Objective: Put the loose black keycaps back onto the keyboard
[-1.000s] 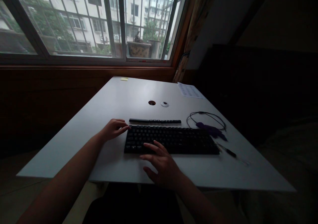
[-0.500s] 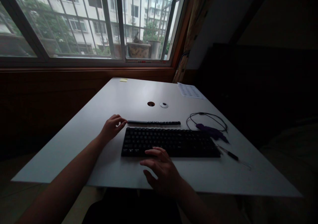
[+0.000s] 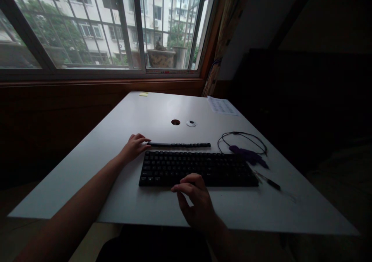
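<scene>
A black keyboard [image 3: 186, 169] lies lengthwise in front of me on the white table. Its front row has keys at the left end, while the stretch to the right of them looks bare or is partly hidden by my hand. Behind it runs a line of loose black keycaps [image 3: 190, 144], with a long smooth space bar keycap [image 3: 159, 144] at its left. My left hand [image 3: 135, 148] pinches the left end of that space bar between thumb and fingers. My right hand [image 3: 196, 200] hovers at the keyboard's front edge, fingers bent and thumb apart, with nothing visible in it.
Right of the keyboard lie a coiled black cable [image 3: 244, 134], a purple cloth [image 3: 250, 156] and a dark-handled tool with wire ends [image 3: 271, 183]. Farther back are a round hole [image 3: 175, 122], its white cover [image 3: 191, 123], printed paper [image 3: 222, 106] and a yellow note [image 3: 143, 94].
My right hand has drawn back and right from the keyboard's front row, its fingers closer together. My left hand stays at the space bar, its fingers shifted slightly. The view has moved a little.
</scene>
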`<state>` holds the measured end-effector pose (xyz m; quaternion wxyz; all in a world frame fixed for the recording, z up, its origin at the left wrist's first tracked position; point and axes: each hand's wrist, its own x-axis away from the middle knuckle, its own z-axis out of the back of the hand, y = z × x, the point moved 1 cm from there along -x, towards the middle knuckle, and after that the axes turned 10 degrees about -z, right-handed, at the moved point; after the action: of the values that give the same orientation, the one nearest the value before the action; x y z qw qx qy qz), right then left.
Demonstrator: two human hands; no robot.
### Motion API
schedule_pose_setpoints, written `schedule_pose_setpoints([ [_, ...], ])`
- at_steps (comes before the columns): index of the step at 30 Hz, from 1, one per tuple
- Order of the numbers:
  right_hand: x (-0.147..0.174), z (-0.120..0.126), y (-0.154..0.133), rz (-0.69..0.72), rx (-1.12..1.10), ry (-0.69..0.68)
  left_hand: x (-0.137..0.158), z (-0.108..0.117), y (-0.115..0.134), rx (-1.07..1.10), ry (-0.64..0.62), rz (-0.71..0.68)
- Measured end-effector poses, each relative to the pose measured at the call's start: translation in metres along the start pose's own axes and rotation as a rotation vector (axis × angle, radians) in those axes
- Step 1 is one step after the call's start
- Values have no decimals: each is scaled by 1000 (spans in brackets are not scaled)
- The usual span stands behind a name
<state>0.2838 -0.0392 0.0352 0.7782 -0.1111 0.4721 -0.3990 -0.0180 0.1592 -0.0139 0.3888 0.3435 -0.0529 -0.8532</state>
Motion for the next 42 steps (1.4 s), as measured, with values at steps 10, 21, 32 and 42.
schedule_pose_setpoints([
  [10, 4, 11, 9, -112, -102, 96, 1, 3, 0, 38, -6, -1],
  [21, 5, 43, 41, -294, 5, 90, 5, 40, 48, 133, 0, -39],
  [32, 7, 41, 66, -256, 9, 13, 19, 22, 157, 70, -39, -243],
  [42, 7, 32, 62, -107, 144, -84, 50, -1, 164, -7, 12, -193],
])
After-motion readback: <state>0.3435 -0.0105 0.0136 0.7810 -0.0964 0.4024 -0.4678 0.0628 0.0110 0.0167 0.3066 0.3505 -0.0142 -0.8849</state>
